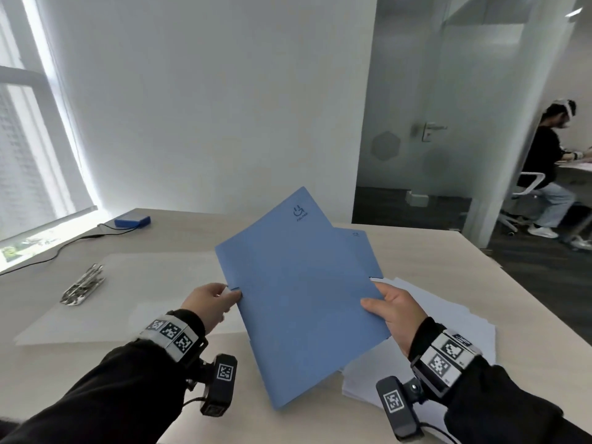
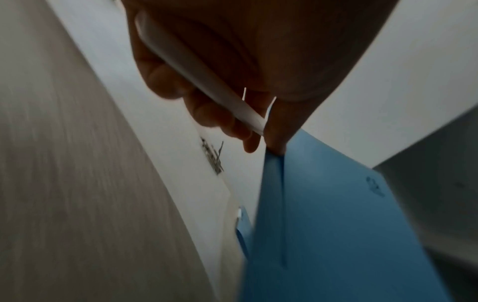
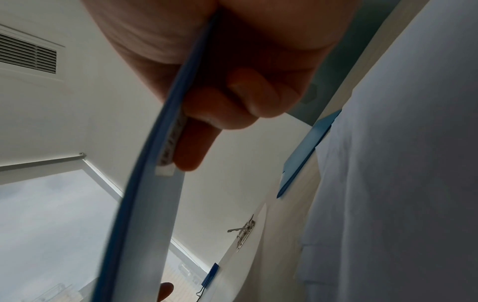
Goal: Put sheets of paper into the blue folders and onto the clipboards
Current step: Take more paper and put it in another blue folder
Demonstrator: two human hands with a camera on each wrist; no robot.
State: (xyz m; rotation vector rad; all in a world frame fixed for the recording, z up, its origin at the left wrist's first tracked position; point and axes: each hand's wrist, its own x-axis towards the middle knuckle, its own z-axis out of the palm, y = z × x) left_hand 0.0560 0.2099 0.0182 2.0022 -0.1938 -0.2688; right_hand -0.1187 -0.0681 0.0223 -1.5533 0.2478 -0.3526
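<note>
A closed blue folder (image 1: pixel 298 296) is held tilted above the table. My left hand (image 1: pixel 221 298) pinches its left edge between thumb and fingers; in the left wrist view a white strip (image 2: pixel 207 81) also lies across the left hand (image 2: pixel 232 114). My right hand (image 1: pixel 381 302) grips the right edge, thumb on top, fingers (image 3: pixel 227 110) curled beneath the folder edge (image 3: pixel 139 183). A second blue folder (image 1: pixel 362 251) lies flat underneath. A stack of white paper (image 1: pixel 448 325) sits to the right. Pale clipboards (image 1: pixel 134 290) with metal clips (image 1: pixel 85 285) lie on the left.
A blue box (image 1: pixel 132 221) with a black cable (image 1: pixel 48 257) sits at the table's far left by the window. The table's right edge (image 1: pixel 512 283) drops to dark floor. Another person (image 1: pixel 544 171) sits at a desk far right.
</note>
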